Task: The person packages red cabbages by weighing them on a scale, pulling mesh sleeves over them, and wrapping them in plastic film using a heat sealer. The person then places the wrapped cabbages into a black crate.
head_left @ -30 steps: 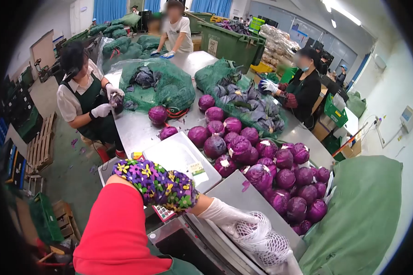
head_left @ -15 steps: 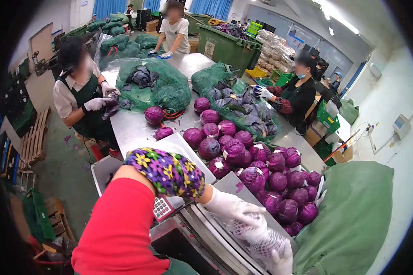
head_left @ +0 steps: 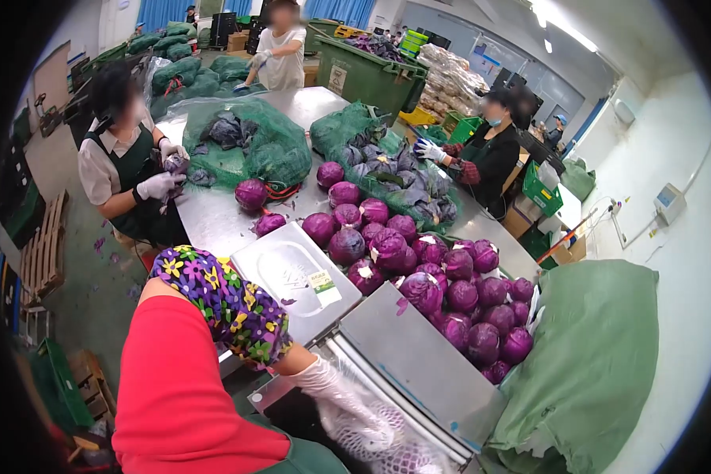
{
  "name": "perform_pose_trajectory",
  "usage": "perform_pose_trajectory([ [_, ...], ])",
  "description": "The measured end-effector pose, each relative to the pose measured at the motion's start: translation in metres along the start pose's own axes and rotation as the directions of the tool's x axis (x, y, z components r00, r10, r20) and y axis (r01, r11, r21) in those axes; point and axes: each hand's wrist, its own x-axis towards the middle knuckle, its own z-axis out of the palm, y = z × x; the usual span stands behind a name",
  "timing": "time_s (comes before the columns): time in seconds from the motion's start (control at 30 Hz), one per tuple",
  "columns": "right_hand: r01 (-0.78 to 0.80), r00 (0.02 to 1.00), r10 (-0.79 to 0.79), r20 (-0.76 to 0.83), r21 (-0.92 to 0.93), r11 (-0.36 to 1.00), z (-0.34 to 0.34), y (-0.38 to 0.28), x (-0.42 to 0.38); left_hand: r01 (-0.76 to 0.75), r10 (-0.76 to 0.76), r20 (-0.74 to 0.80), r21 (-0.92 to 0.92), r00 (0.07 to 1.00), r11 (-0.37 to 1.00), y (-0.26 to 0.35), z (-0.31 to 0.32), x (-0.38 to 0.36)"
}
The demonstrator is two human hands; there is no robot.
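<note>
My left hand [head_left: 349, 403], in a white glove, is closed on a purple cabbage in white foam netting [head_left: 407, 454], at the bottom beside the edge of a metal wrapping machine [head_left: 415, 359]. Clear film lies over the glove and cabbage. A flowered sleeve cover [head_left: 221, 304] and a red sleeve [head_left: 186, 387] cover that arm. My right hand cannot be made out; the bottom edge cuts off that area. Past the machine lies a heap of purple cabbages [head_left: 423, 292]. A flat metal scale plate [head_left: 288, 272] with a label [head_left: 324, 287] is left of the heap.
Green net bags [head_left: 268, 146] of cabbages and dark leaves lie on the metal table [head_left: 213, 225]. Co-workers stand at the left [head_left: 130, 158], far side [head_left: 280, 51] and right [head_left: 490, 150]. A green cover [head_left: 581, 347] drapes at right; a large green bin [head_left: 363, 79] stands behind.
My left hand and the netted cabbage have moved left and down toward me. My right hand has dropped out of sight. The scale plate and machine top are more exposed.
</note>
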Motion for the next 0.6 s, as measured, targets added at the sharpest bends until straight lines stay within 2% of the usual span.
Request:
perform_pose_trajectory([
  [0.1,-0.122,0.99,0.129,-0.049,0.124,0.985,0.036,0.008,-0.021,0.142,-0.144,0.004,-0.165,0.99,0.976,-0.036,0.012,-0.012],
  [0.23,-0.171,0.96,0.239,-0.145,0.37,0.913,0.069,0.015,-0.028,0.28,-0.327,-0.043,-0.419,0.944,0.864,-0.092,0.013,-0.02],
  [0.33,-0.176,0.938,0.324,-0.125,0.632,0.755,0.081,0.022,-0.037,0.296,-0.425,-0.108,-0.566,0.899,0.77,-0.121,0.012,-0.034],
  [0.43,-0.23,0.909,0.416,-0.001,0.832,0.505,0.089,0.027,-0.058,0.25,-0.492,-0.223,-0.646,0.841,0.721,-0.119,0.021,-0.065],
  [0.47,-0.24,0.9,0.435,0.007,0.841,0.484,0.093,0.03,-0.064,0.233,-0.502,-0.293,-0.627,0.814,0.743,-0.112,0.029,-0.074],
  [0.5,-0.243,0.894,0.448,-0.019,0.819,0.519,0.097,0.037,-0.071,0.219,-0.502,-0.373,-0.588,0.781,0.778,-0.1,0.037,-0.085],
  [0.53,-0.239,0.89,0.447,-0.088,0.745,0.623,0.101,0.042,-0.077,0.262,-0.468,-0.497,-0.429,0.731,0.865,-0.076,0.056,-0.096],
  [0.57,-0.241,0.883,0.443,-0.157,0.657,0.714,0.105,0.048,-0.083,0.218,-0.253,-0.626,-0.135,0.737,0.967,-0.088,0.065,-0.096],
  [0.6,-0.246,0.87,0.399,-0.29,0.445,0.861,0.111,0.05,-0.087,0.178,-0.01,-0.679,0.178,0.734,0.968,-0.107,0.076,-0.094],
])
